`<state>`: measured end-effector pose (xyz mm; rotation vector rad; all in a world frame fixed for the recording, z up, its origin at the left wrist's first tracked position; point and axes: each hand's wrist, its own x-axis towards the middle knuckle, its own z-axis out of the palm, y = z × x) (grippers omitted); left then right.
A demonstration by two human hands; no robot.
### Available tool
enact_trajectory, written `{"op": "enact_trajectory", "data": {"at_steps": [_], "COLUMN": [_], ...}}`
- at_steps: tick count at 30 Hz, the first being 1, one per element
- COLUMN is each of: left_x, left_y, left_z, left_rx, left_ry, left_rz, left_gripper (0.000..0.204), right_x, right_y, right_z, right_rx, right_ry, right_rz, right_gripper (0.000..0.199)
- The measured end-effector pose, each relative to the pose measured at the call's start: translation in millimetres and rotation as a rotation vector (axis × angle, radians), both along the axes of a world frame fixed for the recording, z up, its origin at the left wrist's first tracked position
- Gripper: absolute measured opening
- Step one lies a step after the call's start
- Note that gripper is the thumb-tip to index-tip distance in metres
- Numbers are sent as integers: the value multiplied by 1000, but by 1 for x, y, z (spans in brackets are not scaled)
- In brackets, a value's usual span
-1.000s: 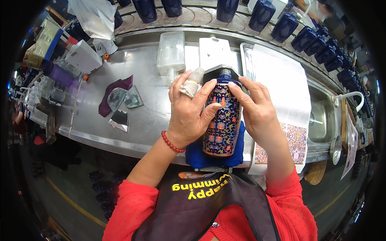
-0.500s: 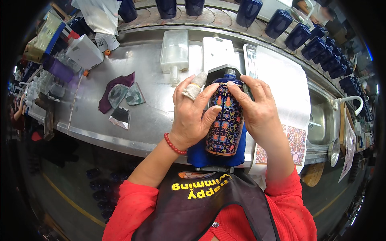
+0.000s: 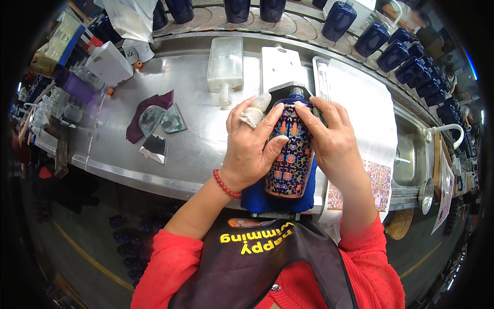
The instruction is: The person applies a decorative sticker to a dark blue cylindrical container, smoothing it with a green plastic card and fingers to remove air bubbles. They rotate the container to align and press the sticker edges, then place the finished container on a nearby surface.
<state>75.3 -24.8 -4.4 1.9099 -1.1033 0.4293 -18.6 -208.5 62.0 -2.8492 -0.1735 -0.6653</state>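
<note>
A dark blue bottle (image 3: 288,167) with a colourful floral pattern lies tilted in front of me, its neck pointing away. My left hand (image 3: 252,141) grips its left side, index fingertip at the pattern's upper edge and thumb over the front. A pale fabric cover sits on one of that hand's fingers. From the right side, my right hand (image 3: 333,129) holds the bottle, its thumb pressed near the shoulder beside the left index fingertip. Beneath the bottle is a blue cloth (image 3: 252,198); a dark angular support (image 3: 289,88) shows behind the neck.
Plain blue bottles (image 3: 339,20) stand on a curved conveyor (image 3: 206,23) at the back. A clear bottle (image 3: 225,67) and white block (image 3: 280,64) lie beyond my hands. Cloth scraps (image 3: 149,118) are left; a patterned printed sheet (image 3: 378,180) and sink (image 3: 406,149) are right.
The plain bottles on the conveyor have moved to the right. Both hands keep their hold on the patterned bottle, with only a very slight shift.
</note>
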Motion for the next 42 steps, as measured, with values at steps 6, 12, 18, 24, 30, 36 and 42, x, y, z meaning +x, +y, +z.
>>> {"op": "enact_trajectory", "data": {"at_steps": [6,12,18,24,30,36,42], "left_x": [-6,-9,-15,-17,-21,-28,-46], "left_y": [6,8,2,7,3,12,27], "left_z": [-3,-8,-11,-11,-15,-17,-25], "left_rx": [-30,17,-73,-66,-114,-95,37], "left_ry": [91,77,179,171,229,243,325], "left_rz": [-49,-86,-135,-130,-176,-190,-233], "left_gripper": [61,58,63,65,65,77,96], "right_x": [-12,-23,-21,-28,-31,-36,-63], "right_y": [-2,6,12,15,17,19,19], "right_z": [0,-5,-5,-2,-4,-5,-14], "right_rx": [42,125,100,102,97,89,130], "right_ry": [-41,42,41,93,89,68,144], "right_rz": [4,-4,-3,-28,-20,-16,-58], "right_gripper": [54,49,54,51,52,58,67]}}
